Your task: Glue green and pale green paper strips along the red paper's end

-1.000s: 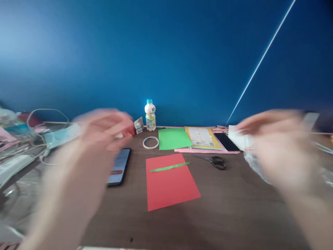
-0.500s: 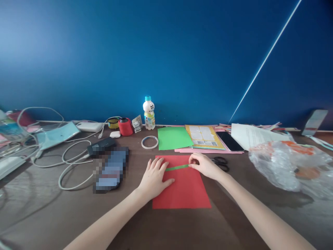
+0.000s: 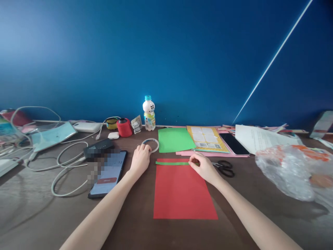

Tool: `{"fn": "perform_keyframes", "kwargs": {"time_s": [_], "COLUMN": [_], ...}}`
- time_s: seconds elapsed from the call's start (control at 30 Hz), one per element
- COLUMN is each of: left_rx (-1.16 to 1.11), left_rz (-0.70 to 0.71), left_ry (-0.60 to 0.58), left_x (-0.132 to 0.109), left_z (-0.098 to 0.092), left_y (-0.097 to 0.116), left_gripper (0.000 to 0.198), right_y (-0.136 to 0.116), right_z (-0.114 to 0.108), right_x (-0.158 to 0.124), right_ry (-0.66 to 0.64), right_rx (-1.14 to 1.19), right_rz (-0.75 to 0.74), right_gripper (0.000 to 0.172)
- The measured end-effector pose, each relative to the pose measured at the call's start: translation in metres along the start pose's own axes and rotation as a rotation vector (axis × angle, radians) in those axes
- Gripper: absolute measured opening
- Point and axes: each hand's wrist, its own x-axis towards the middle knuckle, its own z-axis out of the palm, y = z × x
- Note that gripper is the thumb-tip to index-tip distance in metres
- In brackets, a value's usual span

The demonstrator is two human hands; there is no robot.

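Note:
A red sheet of paper (image 3: 182,191) lies flat on the table in front of me. Across its far edge runs a narrow green paper strip (image 3: 171,163). Thumb and fingers of my right hand (image 3: 204,168) pinch the strip's right end, which they partly hide. My left hand (image 3: 140,159) is beyond the sheet's left side, its curled fingers closed at the near left edge of a roll of tape (image 3: 157,146); the fingertips are hidden. Black-handled scissors (image 3: 225,168) lie just right of my right hand.
Behind the red sheet are a green sheet (image 3: 175,139), a yellow packet (image 3: 206,139) and a black phone (image 3: 234,144). A bottle (image 3: 149,114) stands by the wall. Cables and another phone (image 3: 109,177) lie left; a crumpled plastic bag (image 3: 288,170) sits right.
My left hand has lifted off the red sheet and moved left and away from me to the tape roll. The green strip now lies nearer the sheet's far edge, still pinched by my right hand.

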Motion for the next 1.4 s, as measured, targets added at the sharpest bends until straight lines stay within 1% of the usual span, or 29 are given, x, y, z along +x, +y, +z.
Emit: {"fn": "perform_keyframes", "kwargs": {"time_s": [0.1, 0.2, 0.23, 0.3, 0.4, 0.43, 0.5, 0.57, 0.63, 0.73, 0.8, 0.9, 1.0, 1.03, 1.1, 1.17, 1.23, 1.3, 1.4], "left_rx": [-0.081, -0.204, -0.273, -0.571, -0.780, -0.818, -0.871, -0.909, -0.942, -0.919, -0.825, -0.683, -0.625, -0.610, -0.570, -0.534, -0.525, -0.520, -0.446], "left_rz": [-0.002, 0.023, 0.046, 0.071, 0.103, 0.113, 0.134, 0.160, 0.190, 0.260, 0.338, 0.519, 0.689, 0.711, 0.698, 0.678, 0.680, 0.681, 0.690], "left_ry": [0.037, 0.035, 0.007, -0.071, -0.156, -0.188, -0.252, -0.305, -0.335, -0.367, -0.363, -0.320, -0.320, -0.327, -0.351, -0.377, -0.385, -0.366, -0.315], "left_x": [0.000, -0.004, -0.008, -0.016, -0.030, -0.033, -0.038, -0.041, -0.043, -0.046, -0.047, -0.048, -0.048, -0.048, -0.050, -0.052, -0.054, -0.056, -0.057], "left_z": [-0.005, -0.015, -0.018, -0.021, -0.023, -0.023, -0.023, -0.023, -0.023, -0.020, -0.015, -0.006, -0.002, -0.002, -0.004, -0.008, -0.011, -0.012, -0.010], "left_y": [0.007, 0.025, 0.033, 0.048, 0.068, 0.073, 0.080, 0.085, 0.087, 0.087, 0.086, 0.082, 0.082, 0.082, 0.084, 0.086, 0.088, 0.090, 0.091], "left_gripper": [0.009, 0.007, 0.008, 0.006, 0.008, 0.009, 0.010, 0.010, 0.010, 0.010, 0.014, 0.017, 0.021, 0.020, 0.015, 0.008, 0.013, 0.019, 0.018], "right_y": [-0.001, -0.004, -0.005, -0.010, -0.023, -0.028, -0.038, -0.044, -0.046, -0.044, -0.043, -0.042, -0.041, -0.040, -0.039, -0.038, -0.039, -0.041, -0.044], "right_z": [-0.001, -0.003, -0.003, -0.003, 0.000, 0.001, 0.003, 0.005, 0.006, 0.007, 0.007, 0.007, 0.007, 0.006, 0.006, 0.006, 0.006, 0.006, 0.006], "right_x": [-0.001, -0.001, -0.001, -0.003, -0.008, -0.010, -0.014, -0.017, -0.018, -0.019, -0.019, -0.020, -0.020, -0.019, -0.018, -0.018, -0.018, -0.018, -0.019], "right_ry": [0.059, 0.161, 0.200, 0.275, 0.384, 0.400, 0.388, 0.343, 0.315, 0.317, 0.319, 0.302, 0.281, 0.282, 0.300, 0.312, 0.304, 0.289, 0.297], "right_rx": [-0.004, -0.022, -0.028, -0.037, -0.059, -0.069, -0.068, -0.048, -0.030, -0.007, 0.022, 0.084, 0.104, 0.094, 0.062, 0.049, 0.058, 0.064, 0.043], "right_rz": [-0.037, -0.084, -0.102, -0.137, -0.251, -0.301, -0.369, -0.392, -0.390, -0.368, -0.359, -0.337, -0.250, -0.229, -0.231, -0.288, -0.344, -0.365, -0.354], "right_gripper": [0.007, 0.013, 0.015, 0.020, 0.037, 0.044, 0.054, 0.058, 0.059, 0.058, 0.057, 0.056, 0.050, 0.046, 0.041, 0.040, 0.040, 0.041, 0.041]}}
